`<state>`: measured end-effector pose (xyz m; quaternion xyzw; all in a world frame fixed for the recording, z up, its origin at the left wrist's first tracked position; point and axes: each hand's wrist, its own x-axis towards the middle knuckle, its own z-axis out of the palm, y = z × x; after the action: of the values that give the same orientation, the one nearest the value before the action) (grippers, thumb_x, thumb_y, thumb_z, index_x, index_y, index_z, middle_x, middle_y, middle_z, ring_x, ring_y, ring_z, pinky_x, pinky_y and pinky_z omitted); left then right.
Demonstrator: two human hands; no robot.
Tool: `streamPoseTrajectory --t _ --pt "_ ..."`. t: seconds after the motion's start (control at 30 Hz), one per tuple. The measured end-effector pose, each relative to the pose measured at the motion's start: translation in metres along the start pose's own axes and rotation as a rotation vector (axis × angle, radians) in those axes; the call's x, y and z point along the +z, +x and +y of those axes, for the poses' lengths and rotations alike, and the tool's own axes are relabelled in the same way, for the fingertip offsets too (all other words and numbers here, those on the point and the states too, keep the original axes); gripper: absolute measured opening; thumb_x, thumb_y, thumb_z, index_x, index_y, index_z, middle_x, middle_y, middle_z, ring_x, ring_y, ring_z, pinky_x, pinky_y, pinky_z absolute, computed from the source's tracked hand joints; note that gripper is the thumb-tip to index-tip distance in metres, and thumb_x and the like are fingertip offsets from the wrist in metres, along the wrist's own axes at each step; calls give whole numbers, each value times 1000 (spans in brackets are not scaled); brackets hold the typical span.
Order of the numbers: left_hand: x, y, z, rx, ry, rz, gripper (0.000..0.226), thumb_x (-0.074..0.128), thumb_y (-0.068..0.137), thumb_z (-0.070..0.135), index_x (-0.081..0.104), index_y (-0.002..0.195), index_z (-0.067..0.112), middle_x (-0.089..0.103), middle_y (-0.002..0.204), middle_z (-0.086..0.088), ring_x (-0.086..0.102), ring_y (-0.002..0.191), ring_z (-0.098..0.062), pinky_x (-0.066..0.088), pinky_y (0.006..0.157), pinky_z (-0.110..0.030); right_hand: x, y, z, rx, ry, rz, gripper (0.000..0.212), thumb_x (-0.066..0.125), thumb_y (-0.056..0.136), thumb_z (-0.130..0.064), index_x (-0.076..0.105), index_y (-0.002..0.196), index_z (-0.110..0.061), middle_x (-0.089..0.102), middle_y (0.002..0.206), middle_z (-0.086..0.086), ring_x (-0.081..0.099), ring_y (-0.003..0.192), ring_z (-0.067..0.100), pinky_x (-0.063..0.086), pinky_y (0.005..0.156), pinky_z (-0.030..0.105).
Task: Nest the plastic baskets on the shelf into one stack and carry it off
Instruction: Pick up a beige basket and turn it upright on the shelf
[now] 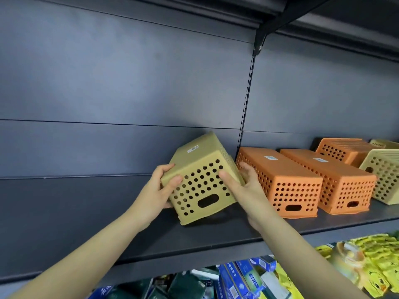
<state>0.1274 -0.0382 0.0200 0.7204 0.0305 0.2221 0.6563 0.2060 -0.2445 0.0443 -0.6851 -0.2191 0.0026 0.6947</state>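
In the head view, both hands held one olive-yellow basket (200, 180) upside down and tilted, its lower front edge at or just above the dark shelf (216, 236); I could not tell whether it touched. The left hand (158, 186) closed its grip on the basket's left corner, thumb on the perforated end wall, fingers over the base. The right hand (241, 184) closed its grip on the right edge, thumb on the same end wall, fingers wrapped behind between this basket and the nearest orange basket (278, 182) just beside it.

That orange basket lay inverted on the shelf, with a second orange basket (336, 182) close on its right. Farther right stood a pale yellow basket (382, 180), and behind it a third orange basket (339, 149) and the corner of another yellow one (386, 143).

Judging by this, the task was at its start: no basket sat inside another, and all but the held one rested separately on the shelf. Left to do: turning and nesting each basket, then lifting the stack away.

The lower shelf showed packaged goods (248, 277), no part of the job.
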Motion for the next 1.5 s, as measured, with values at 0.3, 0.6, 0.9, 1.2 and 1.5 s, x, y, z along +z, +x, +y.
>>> streamPoseTrajectory --t 0.3,0.6,0.9,1.2,1.5 --pt "-26 -13 5 63 293 -27 34 49 97 45 49 128 31 43 151 9 40 140 -6 40 109 -30 28 -11 -32 48 354 82 91 77 80 -16 24 154 -17 39 156 2 58 121 16 49 103 39" --pt "-12 -46 26 220 475 82 151 88 60 52 -34 147 35 -27 161 12 -11 151 -13 0 119 -38 85 -34 -61 93 514 -202 35 41 105 -27 55 132 -9 75 113 8 72 101 19 59 79 35" --pt "-41 -49 38 53 407 246 146 83 56 64 -25 151 41 -36 157 16 -22 150 -21 13 119 -53 72 -28 -47 149 312 -317 68 12 101 -59 30 154 -21 51 149 2 18 152 16 7 124 44" --pt "-25 -51 33 43 361 218 142 84 58 61 -21 152 41 -36 157 14 -18 151 -26 9 120 -52 78 -23 -34 113 175 -458 76 10 91 -74 23 156 -35 44 154 -3 9 154 20 -7 122 53" --pt "-59 -28 32 8 226 216 97 82 68 49 18 140 41 18 152 5 32 137 -21 35 112 -44 69 -18 -38 60 -314 -375 64 14 91 -76 27 150 -52 29 158 -24 2 152 6 -3 121 49"
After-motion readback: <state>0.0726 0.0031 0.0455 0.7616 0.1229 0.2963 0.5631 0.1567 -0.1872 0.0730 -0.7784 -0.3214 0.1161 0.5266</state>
